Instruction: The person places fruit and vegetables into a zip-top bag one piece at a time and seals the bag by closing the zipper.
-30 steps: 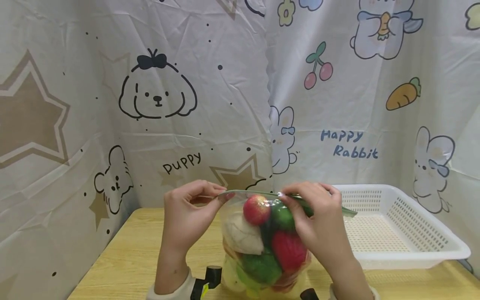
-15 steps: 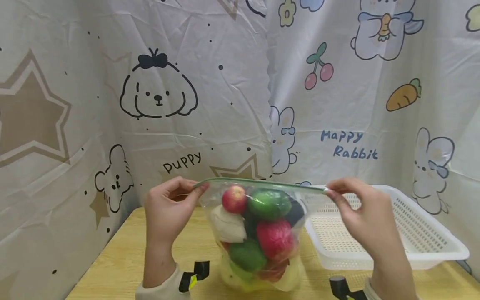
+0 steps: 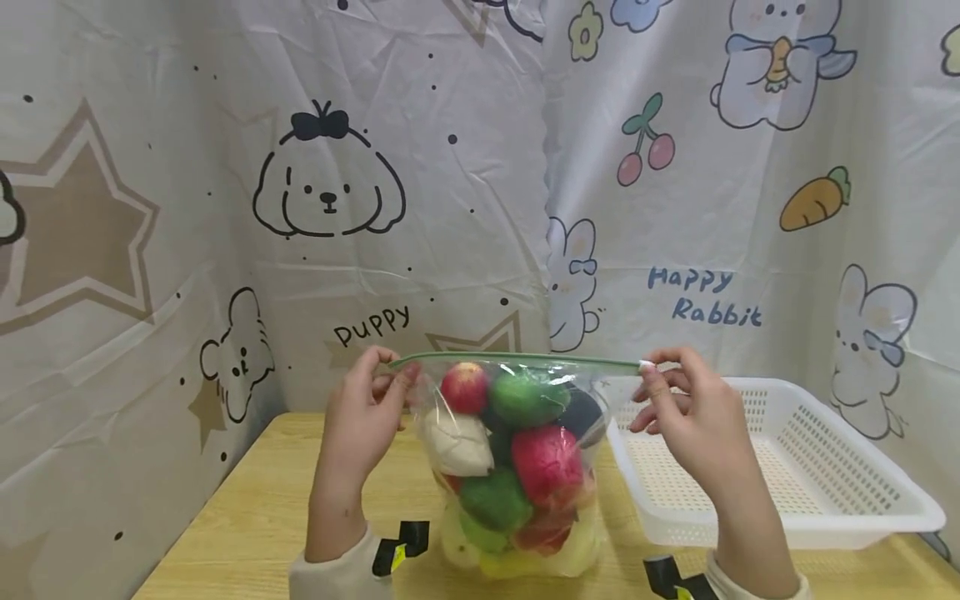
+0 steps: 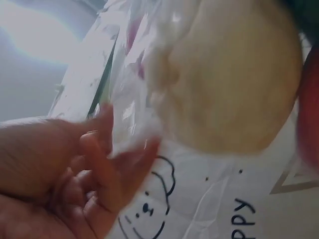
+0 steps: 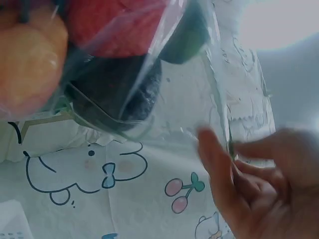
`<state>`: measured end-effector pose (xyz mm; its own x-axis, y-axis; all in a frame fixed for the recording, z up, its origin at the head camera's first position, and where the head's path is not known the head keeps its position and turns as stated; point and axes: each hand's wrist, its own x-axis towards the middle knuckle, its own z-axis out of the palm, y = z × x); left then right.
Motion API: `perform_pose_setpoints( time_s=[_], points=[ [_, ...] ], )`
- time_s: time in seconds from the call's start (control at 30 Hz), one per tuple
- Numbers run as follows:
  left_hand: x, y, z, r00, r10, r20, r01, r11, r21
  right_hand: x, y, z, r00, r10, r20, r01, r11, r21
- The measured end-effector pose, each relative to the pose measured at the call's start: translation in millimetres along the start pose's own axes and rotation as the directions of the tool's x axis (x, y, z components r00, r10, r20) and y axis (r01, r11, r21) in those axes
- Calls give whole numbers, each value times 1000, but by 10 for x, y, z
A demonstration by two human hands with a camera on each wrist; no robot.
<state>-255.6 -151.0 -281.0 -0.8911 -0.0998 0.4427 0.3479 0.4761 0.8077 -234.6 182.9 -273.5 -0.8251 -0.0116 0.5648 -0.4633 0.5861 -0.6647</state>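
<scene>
A clear zip bag (image 3: 606, 385) stands upright on the table, its green seal strip (image 3: 517, 359) stretched across the top. My left hand (image 3: 367, 412) pinches the strip's left end between thumb and forefinger. At the opposite end, my right hand (image 3: 693, 412) pinches the corner by the small white slider (image 3: 645, 366). Through the plastic show a small red fruit (image 3: 464, 388), a green one (image 3: 528, 397), a crinkled pink-red one (image 3: 549, 467), a pale lump (image 3: 459, 443) and a dark round piece (image 5: 119, 92). Yellow pieces lie at the bottom, partly hidden.
A white perforated plastic basket (image 3: 705, 533) stands right of the bag on the wooden table (image 3: 247, 517). Behind and to the left hangs a printed cloth (image 3: 465, 208). A black wrist mount (image 3: 401, 546) sits on each sleeve.
My right hand and the white slider have moved right from mid-strip to the right end. My left hand went left, then slightly back right. The bag's top is now spread wide.
</scene>
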Motion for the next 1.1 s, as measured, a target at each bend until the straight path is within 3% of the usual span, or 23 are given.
perform_pose_setpoints(
  time_s=[0.03, 0.1, 0.2, 0.3, 0.37, 0.4, 0.47, 0.5, 0.53, 0.57, 0.63, 0.7, 0.73, 0.77, 0.8, 0.9, 0.97, 1.03, 1.1],
  points=[
    [4, 0, 22, 999, -17, 32, 17, 1000, -10, 6, 17, -14, 996, 27, 82, -31, 998, 47],
    [23, -2, 82, 996, -58, 74, 64, 995, -71, 11, 63, -47, 968, 45, 248, -81, 987, 138],
    [64, -31, 190, 988, -126, 92, 144, 964, -223, -18, 151, -68, 887, -40, 460, -89, 963, 255],
    [129, -97, 295, 979, -178, 101, 204, 895, -396, -36, 238, -34, 795, -187, 577, -1, 951, 309],
    [173, -177, 330, 978, -163, 129, 204, 860, -467, -35, 288, 16, 746, -243, 620, 66, 953, 295],
    [192, -231, 332, 978, -136, 158, 196, 853, -483, -29, 313, 51, 734, -255, 629, 101, 958, 269],
    [225, -374, 319, 971, -55, 234, 167, 855, -492, -3, 369, 141, 723, -258, 640, 123, 961, 248],
    [234, -463, 306, 959, 0, 284, 144, 863, -483, 11, 397, 193, 728, -251, 638, 119, 963, 243],
    [242, -556, 296, 937, 54, 346, 127, 868, -481, 29, 428, 253, 739, -240, 629, 108, 964, 241],
    [249, -658, 290, 903, 117, 413, 105, 873, -477, 46, 461, 318, 751, -236, 617, 102, 964, 245],
    [263, -862, 309, 808, 221, 546, 87, 872, -481, 74, 526, 453, 781, -210, 588, 76, 967, 245],
    [273, -1019, 367, 727, 262, 635, 106, 871, -481, 82, 574, 579, 813, -167, 557, 56, 976, 212],
    [278, -1071, 409, 707, 255, 660, 122, 875, -469, 80, 591, 639, 825, -140, 547, 43, 981, 187],
    [280, -1111, 457, 704, 237, 669, 132, 883, -451, 79, 602, 697, 834, -119, 538, 33, 985, 167],
    [277, -1126, 505, 721, 201, 663, 143, 893, -427, 78, 611, 753, 844, -95, 528, 20, 989, 146],
    [287, -1116, 645, 818, 80, 570, 158, 921, -356, 92, 609, 877, 862, -27, 506, -31, 994, 105],
    [298, -1095, 720, 868, 19, 496, 162, 933, -320, 108, 591, 932, 865, 15, 502, -63, 995, 79],
    [303, -1071, 766, 896, -21, 444, 166, 942, -291, 116, 562, 959, 860, 61, 507, -107, 992, 61],
    [295, -1033, 796, 906, -60, 418, 173, 955, -239, 114, 533, 971, 852, 86, 516, -139, 988, 64]
  ],
)
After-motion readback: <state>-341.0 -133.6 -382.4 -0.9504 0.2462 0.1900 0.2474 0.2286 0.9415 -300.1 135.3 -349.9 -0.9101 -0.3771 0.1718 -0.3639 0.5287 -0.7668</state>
